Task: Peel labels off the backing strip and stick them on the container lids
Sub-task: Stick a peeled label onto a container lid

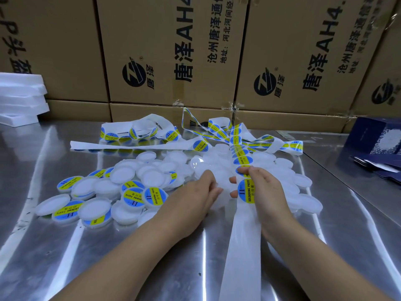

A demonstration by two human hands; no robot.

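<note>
Beneath the right hand [263,192], the backing strip [243,246] runs lengthwise away from the person; fingers pinch it beside the nearest soldering-paste label [246,190]. Left hand [196,195] rests curled on a blank lid [217,203], just left. Beyond lie unlabelled lids [219,168] on the tabletop [65,257].

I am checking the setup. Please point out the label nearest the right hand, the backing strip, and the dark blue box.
label [246,190], head view, its blue left half.
backing strip [243,246], head view, bare white part.
blue box [368,137], head view, its front face.
</note>
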